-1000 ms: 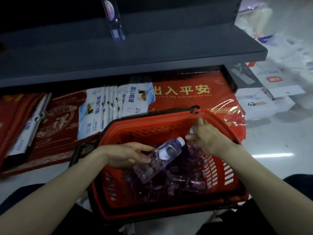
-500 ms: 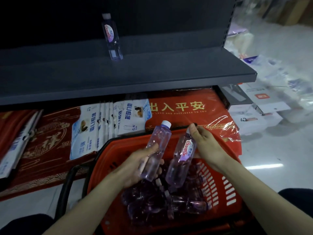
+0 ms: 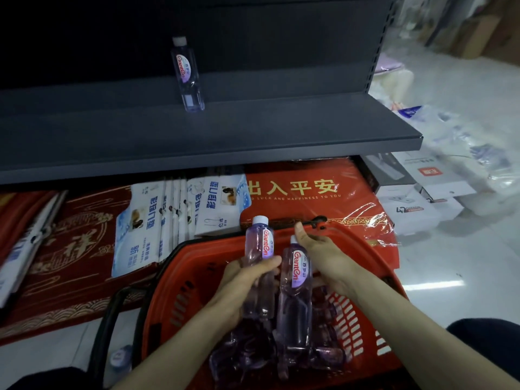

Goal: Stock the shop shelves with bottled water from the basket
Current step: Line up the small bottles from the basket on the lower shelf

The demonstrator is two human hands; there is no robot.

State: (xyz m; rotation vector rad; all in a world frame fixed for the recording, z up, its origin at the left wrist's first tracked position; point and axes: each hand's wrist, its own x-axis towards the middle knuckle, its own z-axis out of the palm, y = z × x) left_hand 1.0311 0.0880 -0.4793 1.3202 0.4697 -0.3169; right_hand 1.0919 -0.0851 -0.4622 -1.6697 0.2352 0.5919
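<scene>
Left hand (image 3: 242, 285) grips bottle (image 3: 257, 243), right hand (image 3: 323, 257) second bottle (image 3: 295, 294); both raised further above basket (image 3: 180, 277).

A shop: a dark metal display shelf (image 3: 253, 130) with a slotted upright (image 3: 377, 46) holds one water bottle (image 3: 187, 74). Below lie wrapped red mats (image 3: 295, 190) and white packets (image 3: 140, 229), with a red shopping basket (image 3: 171, 266) and boxed goods (image 3: 408, 209) nearby

Matt shelf (image 3: 253, 130); glossy plastic bottles (image 3: 294, 294)
</scene>
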